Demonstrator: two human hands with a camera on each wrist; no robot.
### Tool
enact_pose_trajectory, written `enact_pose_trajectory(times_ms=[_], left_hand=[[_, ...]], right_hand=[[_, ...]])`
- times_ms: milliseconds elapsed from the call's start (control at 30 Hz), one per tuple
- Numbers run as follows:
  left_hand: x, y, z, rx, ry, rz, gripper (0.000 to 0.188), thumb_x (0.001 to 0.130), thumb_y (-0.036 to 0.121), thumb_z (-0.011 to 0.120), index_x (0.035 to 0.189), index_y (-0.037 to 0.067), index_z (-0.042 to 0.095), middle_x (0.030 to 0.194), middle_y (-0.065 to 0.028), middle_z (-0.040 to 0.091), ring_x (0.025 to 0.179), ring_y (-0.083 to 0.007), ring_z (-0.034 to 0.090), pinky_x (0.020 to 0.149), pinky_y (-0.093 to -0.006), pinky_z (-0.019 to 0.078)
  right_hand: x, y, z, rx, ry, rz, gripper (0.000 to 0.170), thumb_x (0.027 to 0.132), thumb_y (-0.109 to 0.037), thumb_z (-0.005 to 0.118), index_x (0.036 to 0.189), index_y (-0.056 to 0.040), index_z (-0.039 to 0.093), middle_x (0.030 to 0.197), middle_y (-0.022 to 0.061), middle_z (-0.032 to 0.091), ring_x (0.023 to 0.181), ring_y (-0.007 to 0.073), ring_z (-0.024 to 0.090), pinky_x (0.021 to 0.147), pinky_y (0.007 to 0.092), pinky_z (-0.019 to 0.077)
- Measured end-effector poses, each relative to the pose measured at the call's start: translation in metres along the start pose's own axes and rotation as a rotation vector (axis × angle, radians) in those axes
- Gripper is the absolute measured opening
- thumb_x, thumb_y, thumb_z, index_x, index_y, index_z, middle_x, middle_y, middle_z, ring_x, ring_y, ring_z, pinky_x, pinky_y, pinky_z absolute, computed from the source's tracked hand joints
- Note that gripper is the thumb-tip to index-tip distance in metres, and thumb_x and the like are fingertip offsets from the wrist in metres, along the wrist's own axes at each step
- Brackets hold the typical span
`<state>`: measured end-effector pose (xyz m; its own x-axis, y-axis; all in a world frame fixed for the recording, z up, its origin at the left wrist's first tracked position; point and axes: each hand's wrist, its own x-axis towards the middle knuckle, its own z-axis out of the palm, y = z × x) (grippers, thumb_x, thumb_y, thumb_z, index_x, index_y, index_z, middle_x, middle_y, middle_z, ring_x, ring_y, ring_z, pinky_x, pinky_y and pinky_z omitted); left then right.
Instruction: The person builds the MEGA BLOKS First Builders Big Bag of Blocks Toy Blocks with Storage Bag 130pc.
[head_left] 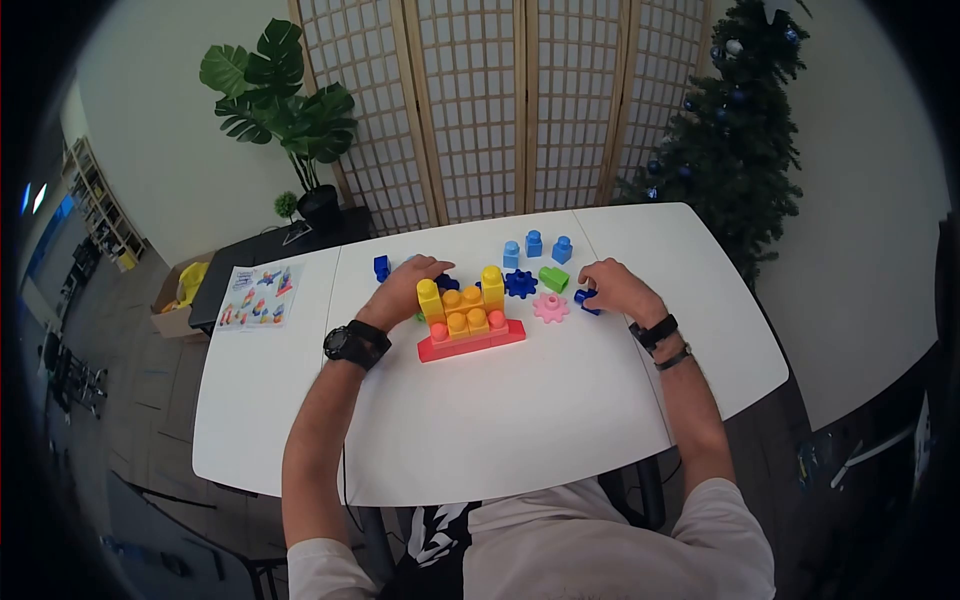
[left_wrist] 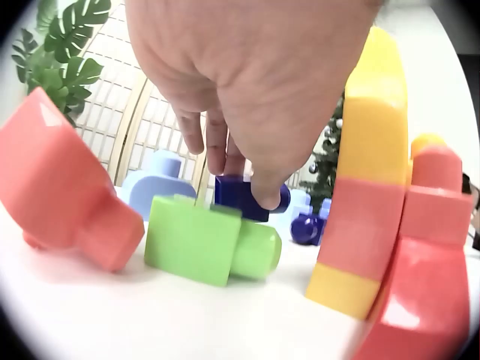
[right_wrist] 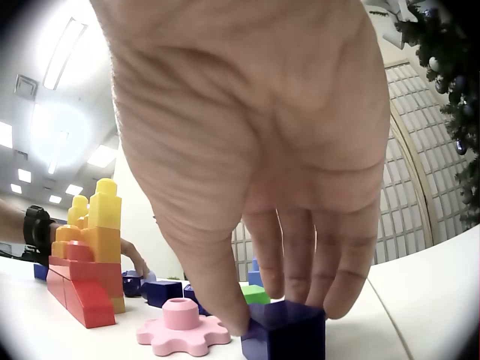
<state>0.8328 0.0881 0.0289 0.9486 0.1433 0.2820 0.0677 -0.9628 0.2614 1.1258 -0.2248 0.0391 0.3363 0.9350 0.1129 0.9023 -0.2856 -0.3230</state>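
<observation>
I see the left hand (head_left: 405,288) pinching a dark blue block (left_wrist: 238,198) behind the brick stack (head_left: 468,326); the right hand (head_left: 622,292) pinches another blue block (right_wrist: 285,334) beside the pink gear (head_left: 550,308). White table (head_left: 500,420), lattice screen (head_left: 478,110) beyond.

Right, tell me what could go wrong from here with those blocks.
The left hand is close beside the stepped red, orange and yellow plastic block structure and might bump it.

The right hand, thumb and fingers at a dark blue plastic block, might nudge the nearby pink plastic gear.
</observation>
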Motion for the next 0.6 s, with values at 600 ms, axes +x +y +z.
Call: enact_pose_trajectory(times_ms=[600], left_hand=[[-0.036,0.068,-0.051,-0.638,0.349,-0.131,0.027,0.102,0.019,0.079,0.124,0.003,0.073,0.113,-0.0063,0.079,0.108,-0.014,0.073,0.107,-0.0344,0.0537]], right_hand=[[0.0,-0.056,-0.05,0.412,0.193,-0.205,0.035,0.087,-0.003,0.079,0.12,0.0008,0.069,0.11,0.0125,0.075,0.1,0.0213,0.076,0.098,0.0343,0.0621]])
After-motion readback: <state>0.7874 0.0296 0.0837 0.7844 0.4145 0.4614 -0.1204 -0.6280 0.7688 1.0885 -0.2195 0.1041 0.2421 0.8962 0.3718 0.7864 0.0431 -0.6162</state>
